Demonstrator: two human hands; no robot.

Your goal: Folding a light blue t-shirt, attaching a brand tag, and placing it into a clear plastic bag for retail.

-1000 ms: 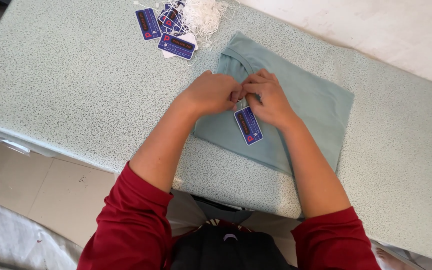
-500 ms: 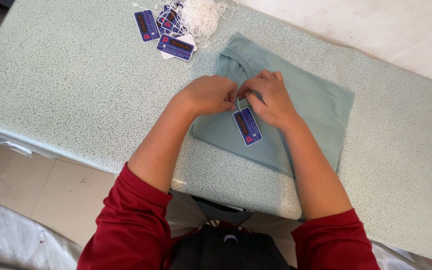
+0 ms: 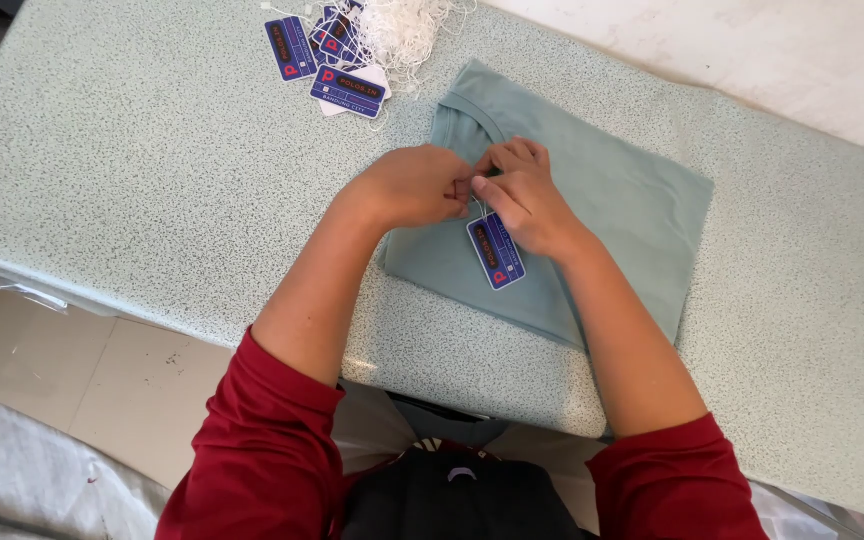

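At the upper left of the frame a few spare blue tags (image 3: 324,52) lie on the speckled green table (image 3: 132,170) beside a heap of white strings (image 3: 404,28). Centre frame, the left hand (image 3: 414,186) and right hand (image 3: 520,196) meet, fingertips pinched shut on the tag string at the collar of a folded green shirt (image 3: 612,215). The blue tag (image 3: 495,251) has barely shifted since a second ago, hanging just below the knuckles.

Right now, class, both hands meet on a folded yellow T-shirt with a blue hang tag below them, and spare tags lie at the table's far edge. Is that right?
Not quite: the head view shows the folded T-shirt is pale green, not yellow. The rest holds: left hand and right hand meet on it, the blue hang tag lies below them, and spare tags lie at the table's far edge.
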